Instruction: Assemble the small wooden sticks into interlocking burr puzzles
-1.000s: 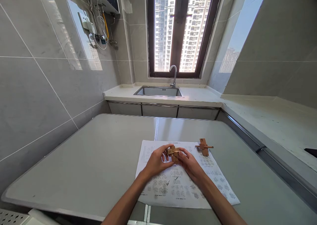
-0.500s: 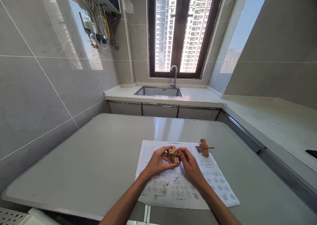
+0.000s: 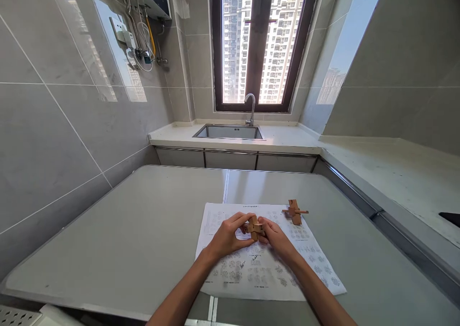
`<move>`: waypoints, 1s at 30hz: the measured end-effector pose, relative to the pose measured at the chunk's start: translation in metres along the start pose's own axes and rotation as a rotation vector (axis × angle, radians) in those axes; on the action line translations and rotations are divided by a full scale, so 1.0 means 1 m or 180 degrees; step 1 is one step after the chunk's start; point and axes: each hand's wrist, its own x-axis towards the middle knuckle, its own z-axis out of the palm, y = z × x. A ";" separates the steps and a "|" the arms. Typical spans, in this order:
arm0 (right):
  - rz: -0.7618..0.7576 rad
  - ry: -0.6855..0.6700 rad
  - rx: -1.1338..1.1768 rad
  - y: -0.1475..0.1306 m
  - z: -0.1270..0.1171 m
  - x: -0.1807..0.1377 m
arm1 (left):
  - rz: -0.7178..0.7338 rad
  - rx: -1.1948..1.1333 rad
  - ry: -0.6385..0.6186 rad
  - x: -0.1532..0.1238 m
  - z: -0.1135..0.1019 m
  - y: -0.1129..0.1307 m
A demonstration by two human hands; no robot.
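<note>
A small wooden interlocking puzzle (image 3: pixel 255 227) is held between both my hands, just above a printed instruction sheet (image 3: pixel 266 264) on the grey table (image 3: pixel 143 220). My left hand (image 3: pixel 227 237) pinches its left side with thumb and fingers. From the right, my right hand (image 3: pixel 275 235) has its fingers closed on the puzzle. A second wooden cross-shaped puzzle (image 3: pixel 295 212) lies on the sheet's far right corner, apart from both hands.
Beyond the table a counter holds a steel sink (image 3: pixel 229 132) with a tap (image 3: pixel 249 106) under a window. A white counter (image 3: pixel 395 173) runs along the right side. A water heater with hoses (image 3: pixel 143 10) hangs on the left tiled wall.
Both hands have turned the wooden puzzle between them and lowered it slightly toward the sheet. The view has shifted a little. The second puzzle has not moved.
</note>
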 end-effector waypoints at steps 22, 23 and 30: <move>-0.0166 0.1901 0.2417 0.034 -0.047 0.021 | -0.0364 0.1200 -0.0273 -0.013 0.015 -0.022; -0.0209 0.1987 0.2341 0.034 -0.047 0.021 | -0.0363 0.1217 -0.0277 -0.013 0.015 -0.022; -0.0225 0.2124 0.1248 0.025 -0.038 0.014 | -0.0273 0.1332 -0.0346 -0.009 0.014 -0.015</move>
